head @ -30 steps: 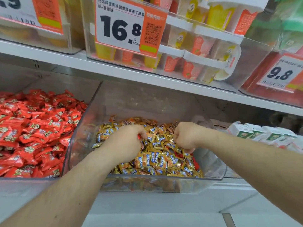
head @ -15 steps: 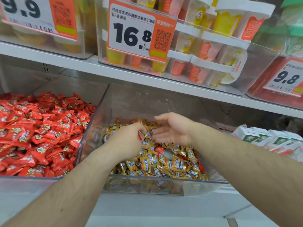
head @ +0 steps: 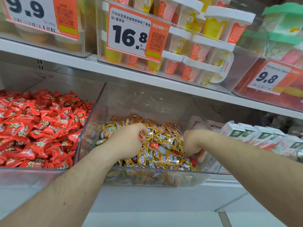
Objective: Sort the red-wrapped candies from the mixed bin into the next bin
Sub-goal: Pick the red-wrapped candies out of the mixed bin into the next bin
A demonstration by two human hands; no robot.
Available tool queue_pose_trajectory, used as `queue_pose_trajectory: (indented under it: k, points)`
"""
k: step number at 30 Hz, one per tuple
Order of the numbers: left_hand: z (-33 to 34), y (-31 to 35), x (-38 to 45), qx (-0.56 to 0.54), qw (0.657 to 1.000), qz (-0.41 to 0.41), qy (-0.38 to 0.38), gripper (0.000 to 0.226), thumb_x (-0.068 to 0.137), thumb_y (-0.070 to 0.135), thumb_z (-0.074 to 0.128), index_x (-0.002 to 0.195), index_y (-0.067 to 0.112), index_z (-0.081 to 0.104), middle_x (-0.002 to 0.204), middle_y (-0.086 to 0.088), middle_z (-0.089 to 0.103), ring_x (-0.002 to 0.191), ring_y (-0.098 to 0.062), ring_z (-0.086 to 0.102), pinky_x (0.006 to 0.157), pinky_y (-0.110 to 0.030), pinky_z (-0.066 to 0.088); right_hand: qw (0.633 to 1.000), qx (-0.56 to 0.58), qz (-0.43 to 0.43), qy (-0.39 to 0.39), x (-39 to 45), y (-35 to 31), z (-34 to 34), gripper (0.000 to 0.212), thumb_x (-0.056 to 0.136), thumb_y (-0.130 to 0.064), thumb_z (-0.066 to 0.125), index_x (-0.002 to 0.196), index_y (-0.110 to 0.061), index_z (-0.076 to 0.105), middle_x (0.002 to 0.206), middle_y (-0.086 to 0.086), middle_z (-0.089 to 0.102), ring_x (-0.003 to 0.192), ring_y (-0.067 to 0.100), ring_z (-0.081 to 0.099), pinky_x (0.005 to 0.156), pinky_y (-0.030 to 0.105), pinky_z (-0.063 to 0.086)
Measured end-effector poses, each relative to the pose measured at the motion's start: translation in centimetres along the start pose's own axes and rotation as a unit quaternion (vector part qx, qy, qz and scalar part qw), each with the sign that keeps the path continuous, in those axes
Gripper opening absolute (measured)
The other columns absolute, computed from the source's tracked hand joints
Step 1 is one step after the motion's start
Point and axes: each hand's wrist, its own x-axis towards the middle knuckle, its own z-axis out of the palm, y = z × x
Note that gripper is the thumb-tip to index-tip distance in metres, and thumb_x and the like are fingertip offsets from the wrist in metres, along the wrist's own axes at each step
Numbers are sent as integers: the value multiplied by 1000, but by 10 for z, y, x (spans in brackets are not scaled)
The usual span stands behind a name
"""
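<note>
Shop shelving, two tiers. Lower shelf (head: 147,199) carries two clear bins side by side. Mixed bin (head: 147,177) in the middle: mostly gold-wrapped candies (head: 165,154), w/ a few red-wrapped candies (head: 155,145) showing through near the centre and at the right edge. Next bin (head: 32,176) to the left is heaped w/ red candies (head: 41,128), touching the shared wall.

Left hand (head: 129,141) is inside the mixed bin, left of centre, fingers curled down on the pile; a bit of red wrapper shows at the thumb/index, so prob pinching a red candy, but view is poor, can't confirm. Right hand (head: 193,145) is at the right side of the same bin, wrist bent, fingers curled down into the candies near the bin's right wall; blurred, can't tell what, if anything, it grips.

Upper shelf: clear bin of pudding cups (head: 196,51) w/ a 16.8 price tag (head: 131,36), 9.9 tag (head: 32,12) to the left, 9.8 tag (head: 268,77) to the right. White-green cartons (head: 242,131) sit right of the mixed bin on the lower tier.
</note>
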Motion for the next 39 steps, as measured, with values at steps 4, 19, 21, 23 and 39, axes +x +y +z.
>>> queue_pose_trajectory:
  k: [4,19,21,23,39]
  points:
    - [2,2,-1,7,1000,7,-3,43,91,-3,44,104,38,51,100,12,61,78,-16,63,61,-33,53,991,121,-37,-39,17,-7,17,38,94,-6,61,127,8,48,103,25,61,58,24,63,68,36,59]
    - [-14,-9,1,8,999,-17,40,35,93,11,58,118,36,51,105,4,59,53,-17,59,46,-27,49,963,178,-116,166,22,3,7,15,79,0,57,89,2,68,70,9,62,60,19,59,65,38,59]
    - [-13,-9,2,3,999,-17,34,35,94,10,56,116,38,50,97,4,59,50,-16,54,42,-24,44,972,168,-106,127,21,-6,18,24,80,-16,72,100,-4,66,81,10,71,59,22,67,63,36,61]
    - [-12,-8,2,-1,1000,-13,24,36,95,9,55,112,40,49,90,3,60,51,-17,53,45,-27,44,972,165,-116,118,24,-13,27,52,74,-39,82,114,-15,60,96,7,68,65,22,68,62,35,61]
    - [-7,26,6,88,994,58,32,11,87,30,65,97,33,64,81,11,65,64,-5,58,66,-27,51,782,596,-140,114,-6,24,40,11,94,-9,62,103,-13,57,92,17,67,63,21,71,60,38,62]
